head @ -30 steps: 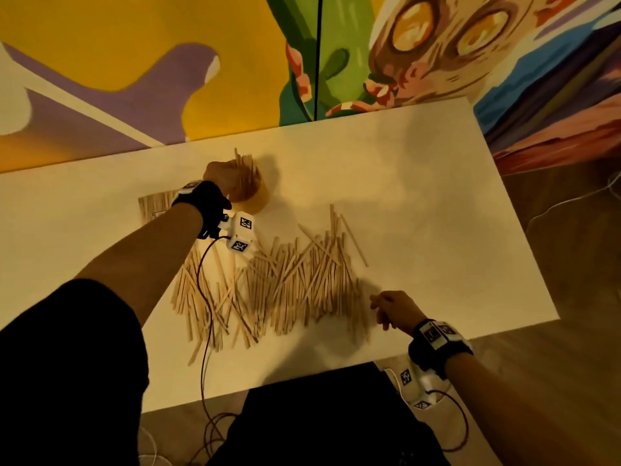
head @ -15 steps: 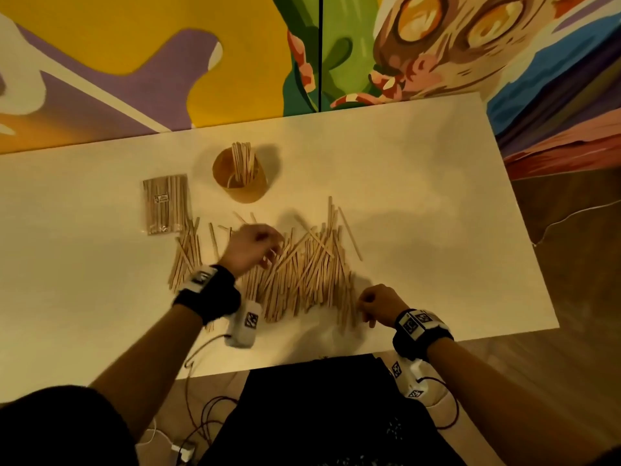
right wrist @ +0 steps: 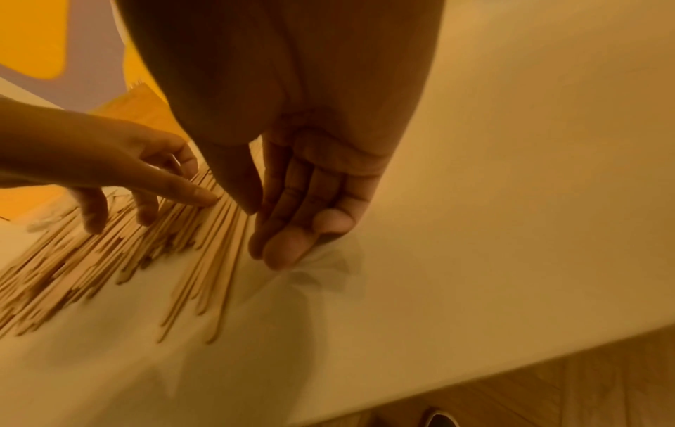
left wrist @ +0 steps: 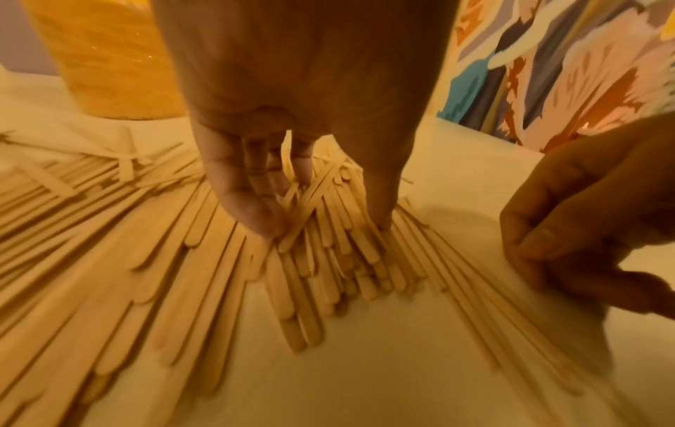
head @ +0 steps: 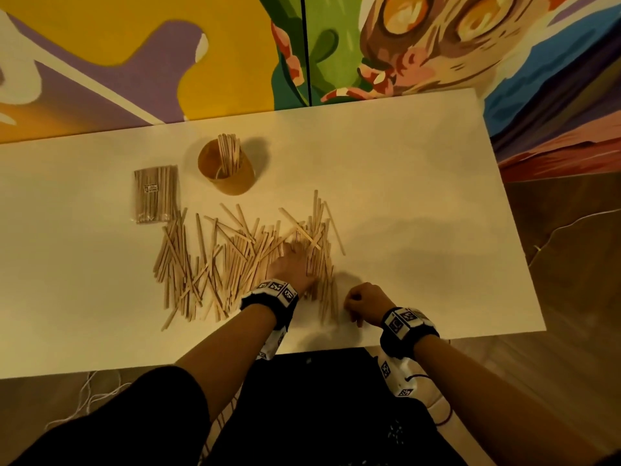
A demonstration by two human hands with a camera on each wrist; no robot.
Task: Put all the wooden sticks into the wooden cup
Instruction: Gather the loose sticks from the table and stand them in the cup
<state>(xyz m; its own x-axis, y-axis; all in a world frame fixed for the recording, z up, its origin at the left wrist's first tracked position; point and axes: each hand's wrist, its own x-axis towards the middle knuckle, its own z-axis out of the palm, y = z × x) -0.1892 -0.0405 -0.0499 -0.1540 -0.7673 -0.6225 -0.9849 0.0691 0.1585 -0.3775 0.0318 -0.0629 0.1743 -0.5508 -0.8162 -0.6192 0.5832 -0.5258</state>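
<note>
My left fingers are spread down into the stick pile; my right fingers hover, lightly curled, at its right edge.

From the left wrist view, the left hand (left wrist: 292, 121) has its fingers (left wrist: 252, 213) and thumb apart, tips pressing the loose wooden sticks (head: 235, 260); I cannot tell whether any stick is truly pinched, since the palm hides the contact. The right hand (head: 364, 306) holds nothing I can see, its fingers (right wrist: 288, 248) relaxed near the worktop (head: 420, 183). Most sticks lie flat, long axes running roughly away from me, a few crossed. Beyond them the wooden cup (head: 225, 169) stands upright with some sticks on end inside; a wrapped stick bundle (head: 155, 193) lies just left of it. A painted mural (head: 403, 45) backs the pale worktop; cables trail on the wooden floor (head: 571, 250).
</note>
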